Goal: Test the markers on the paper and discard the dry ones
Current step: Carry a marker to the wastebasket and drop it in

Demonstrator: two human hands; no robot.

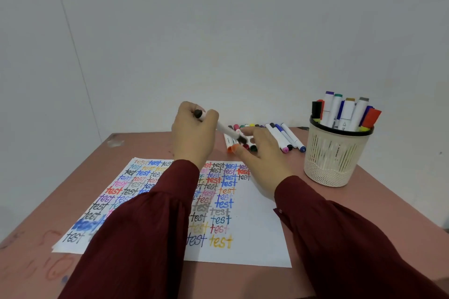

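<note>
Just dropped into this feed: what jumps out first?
The paper, mid-table, is packed with the word test in many colours. Above its far edge the left hand grips a marker, with the right hand at its other end. A basket full of markers stands at the right.

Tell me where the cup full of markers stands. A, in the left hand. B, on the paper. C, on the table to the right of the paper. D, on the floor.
C: the cup stands upright on the table, off the right side of the paper.
</note>
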